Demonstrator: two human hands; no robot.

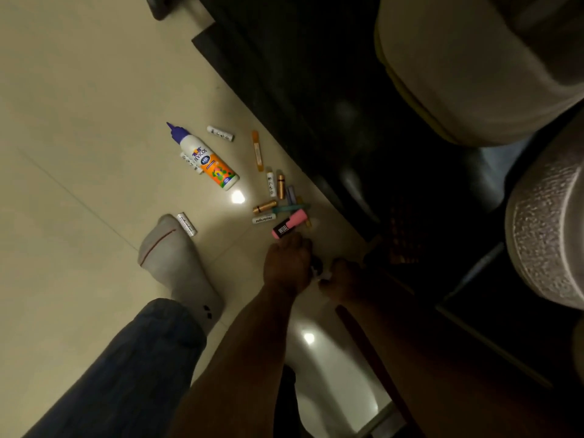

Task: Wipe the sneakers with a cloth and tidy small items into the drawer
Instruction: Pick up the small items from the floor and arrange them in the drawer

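Observation:
Small items lie scattered on the pale tiled floor (79, 137): a white glue bottle (205, 159) with a purple cap, an orange pen (257, 151), gold batteries (264, 206), white batteries (220, 133), a teal marker (290, 208) and a pink highlighter (289, 228). My left hand (287, 263) is down at the floor just below the highlighter, fingers curled around something small and dark. My right hand (341, 279) sits close beside it in shadow, fingers bent; what it holds is hidden. No sneakers or cloth are in view.
My foot in a grey sock (177, 257) rests on the floor at the left, with a white battery (187, 225) by its toes. Dark low furniture (316, 90) runs along the right. Pale cushions (474, 58) sit above it.

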